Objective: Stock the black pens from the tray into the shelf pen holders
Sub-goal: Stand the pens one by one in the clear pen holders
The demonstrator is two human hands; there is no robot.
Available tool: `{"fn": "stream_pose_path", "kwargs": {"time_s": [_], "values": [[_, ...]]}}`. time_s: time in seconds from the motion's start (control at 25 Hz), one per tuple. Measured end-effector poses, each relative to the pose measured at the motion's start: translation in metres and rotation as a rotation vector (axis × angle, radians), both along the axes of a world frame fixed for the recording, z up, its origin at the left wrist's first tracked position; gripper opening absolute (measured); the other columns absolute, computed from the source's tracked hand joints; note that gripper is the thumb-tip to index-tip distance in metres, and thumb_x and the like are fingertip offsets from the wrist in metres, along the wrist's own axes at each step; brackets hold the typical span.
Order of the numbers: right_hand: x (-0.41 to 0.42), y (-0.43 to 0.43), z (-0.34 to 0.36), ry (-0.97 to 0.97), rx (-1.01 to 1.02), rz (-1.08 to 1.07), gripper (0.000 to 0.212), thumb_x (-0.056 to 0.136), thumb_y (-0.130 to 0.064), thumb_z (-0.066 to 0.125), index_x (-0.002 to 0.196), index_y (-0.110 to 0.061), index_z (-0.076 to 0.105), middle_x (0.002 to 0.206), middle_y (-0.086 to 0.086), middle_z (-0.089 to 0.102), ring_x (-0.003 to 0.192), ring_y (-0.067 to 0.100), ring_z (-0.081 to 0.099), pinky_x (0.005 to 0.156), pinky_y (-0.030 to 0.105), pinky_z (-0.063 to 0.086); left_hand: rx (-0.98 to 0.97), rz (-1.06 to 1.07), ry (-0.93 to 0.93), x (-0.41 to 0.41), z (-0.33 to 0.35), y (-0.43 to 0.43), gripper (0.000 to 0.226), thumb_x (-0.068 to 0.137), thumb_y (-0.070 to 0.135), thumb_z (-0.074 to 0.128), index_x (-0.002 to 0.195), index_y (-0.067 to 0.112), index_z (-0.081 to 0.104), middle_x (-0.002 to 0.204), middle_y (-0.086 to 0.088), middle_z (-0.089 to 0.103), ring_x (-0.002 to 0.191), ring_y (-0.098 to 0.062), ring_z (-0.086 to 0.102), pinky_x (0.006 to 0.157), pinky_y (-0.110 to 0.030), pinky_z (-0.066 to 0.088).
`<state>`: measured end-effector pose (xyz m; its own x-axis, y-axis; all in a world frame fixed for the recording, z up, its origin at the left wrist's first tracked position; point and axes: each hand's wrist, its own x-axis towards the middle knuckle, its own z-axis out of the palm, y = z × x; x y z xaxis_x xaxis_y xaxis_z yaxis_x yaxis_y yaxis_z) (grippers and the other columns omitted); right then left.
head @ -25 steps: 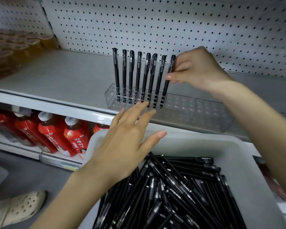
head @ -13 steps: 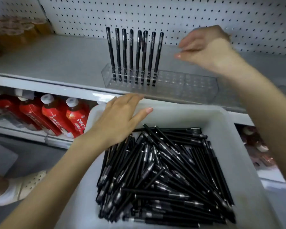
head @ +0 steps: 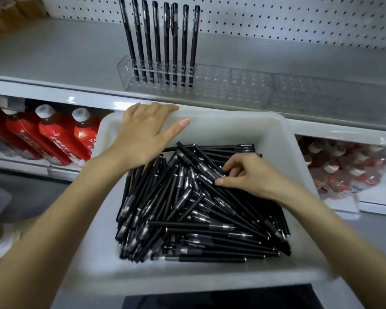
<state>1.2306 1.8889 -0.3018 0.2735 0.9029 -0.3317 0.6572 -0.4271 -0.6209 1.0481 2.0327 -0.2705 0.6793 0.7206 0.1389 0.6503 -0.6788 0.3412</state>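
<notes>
To lift one pen (head: 206, 171) cleanly, the pinch should settle on that top barrel alone and draw it along its length, so neighbours stay down. The right hand's (head: 252, 175) fingers (head: 228, 168) are curled, thumb opposite, pinching it at 1 o'clock in the pile (head: 187, 219). The left hand (head: 143, 134) rests flat, fingers straight, on the tray (head: 243, 118) rim at 11 o'clock. The holder (head: 243, 85) at 12 o'clock carries eight upright pens (head: 166, 41).

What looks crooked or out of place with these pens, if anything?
Nothing is spilled or broken. Of the eight standing pens in the clear holder, two near the middle crowd together at their caps, leaving uneven gaps. The loose pens in the white tray lie jumbled.
</notes>
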Motion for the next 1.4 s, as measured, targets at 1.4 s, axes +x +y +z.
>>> {"fn": "stream_pose_path", "kwargs": {"time_s": [1.4], "values": [[-0.002, 0.032, 0.070, 0.420, 0.385, 0.034, 0.015, 0.075, -0.010, 0.075, 0.074, -0.019, 0.063, 0.063, 0.000, 0.067, 0.059, 0.003, 0.058, 0.062, 0.009, 0.043, -0.575, -0.049, -0.641, 0.014, 0.031, -0.026, 0.037, 0.075, 0.044, 0.053, 0.087, 0.015, 0.072, 0.079, 0.001, 0.071, 0.072, -0.006, 0.064, 0.067, -0.022, 0.053]]}}
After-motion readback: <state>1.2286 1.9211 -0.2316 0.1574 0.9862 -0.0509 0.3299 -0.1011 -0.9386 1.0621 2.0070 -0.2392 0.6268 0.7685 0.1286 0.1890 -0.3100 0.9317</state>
